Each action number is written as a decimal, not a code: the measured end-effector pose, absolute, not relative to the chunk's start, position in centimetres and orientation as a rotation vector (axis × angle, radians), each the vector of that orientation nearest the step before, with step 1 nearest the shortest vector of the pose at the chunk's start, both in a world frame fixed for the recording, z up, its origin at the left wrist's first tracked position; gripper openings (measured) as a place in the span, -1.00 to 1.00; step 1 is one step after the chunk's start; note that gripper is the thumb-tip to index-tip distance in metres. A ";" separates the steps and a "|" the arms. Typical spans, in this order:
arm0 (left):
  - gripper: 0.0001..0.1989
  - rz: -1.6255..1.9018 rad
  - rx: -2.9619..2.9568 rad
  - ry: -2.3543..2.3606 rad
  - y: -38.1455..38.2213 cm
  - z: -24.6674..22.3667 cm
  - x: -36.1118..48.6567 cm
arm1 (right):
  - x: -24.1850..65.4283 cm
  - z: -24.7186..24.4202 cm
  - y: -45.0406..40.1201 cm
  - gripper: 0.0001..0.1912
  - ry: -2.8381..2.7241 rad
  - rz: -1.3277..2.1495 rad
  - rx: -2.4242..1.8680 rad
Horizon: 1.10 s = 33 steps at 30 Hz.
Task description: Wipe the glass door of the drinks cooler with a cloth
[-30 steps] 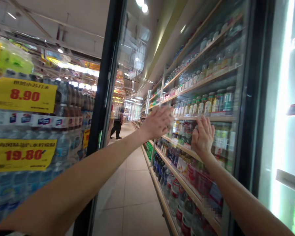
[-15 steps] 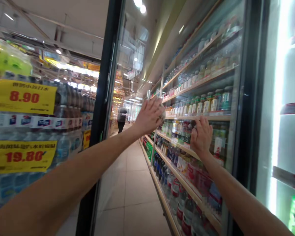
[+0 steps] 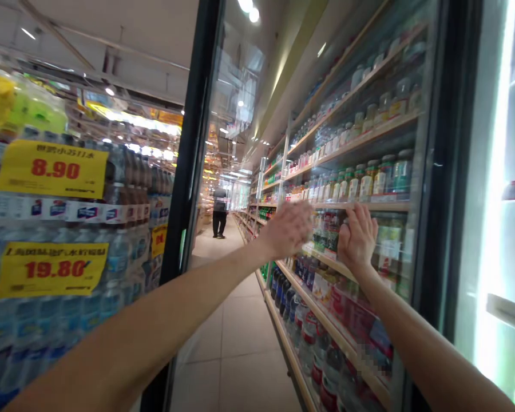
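A glass door (image 3: 223, 320) with a dark frame stands in front of me, and shelves show through its pane. My left hand (image 3: 288, 229) is stretched forward at the middle of the pane, its fingers smeared by motion. Whether anything is under its palm cannot be made out. My right hand (image 3: 358, 234) is raised to the right part of the pane, with its fingers extended and nothing visible in them. It appears to rest against the glass.
Behind the glass, wooden shelves (image 3: 360, 137) carry rows of bottles and jars. At left are stacked packs of bottled drinks (image 3: 111, 257) with yellow price signs (image 3: 54, 169). A lit cooler interior (image 3: 493, 229) lies at right. A person (image 3: 220, 212) is far down the tiled aisle (image 3: 236, 326).
My left hand has moved right and down across the pane, closer to my right hand. The right hand stays nearly in place. The view has shifted slightly.
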<state>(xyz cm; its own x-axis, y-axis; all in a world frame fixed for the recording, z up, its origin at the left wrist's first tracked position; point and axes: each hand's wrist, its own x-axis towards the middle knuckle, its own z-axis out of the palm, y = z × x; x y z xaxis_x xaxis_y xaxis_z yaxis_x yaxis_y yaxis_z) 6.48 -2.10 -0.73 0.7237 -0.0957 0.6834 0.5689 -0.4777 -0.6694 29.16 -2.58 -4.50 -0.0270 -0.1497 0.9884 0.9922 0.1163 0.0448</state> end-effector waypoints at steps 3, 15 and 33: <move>-0.67 -0.609 -1.972 -0.155 -2.2 -1.9 6.5 | 29.2 -4.5 -2.6 -0.52 -1.184 -1.212 -1.007; -0.66 -0.473 -1.998 -0.100 -2.8 -5.9 2.5 | 29.3 -4.5 -2.6 -0.53 -1.181 -1.213 -1.006; -0.57 -1.159 -1.692 -0.735 -2.4 -8.6 -4.5 | 29.2 -4.6 -2.5 -0.52 -1.181 -1.227 -0.998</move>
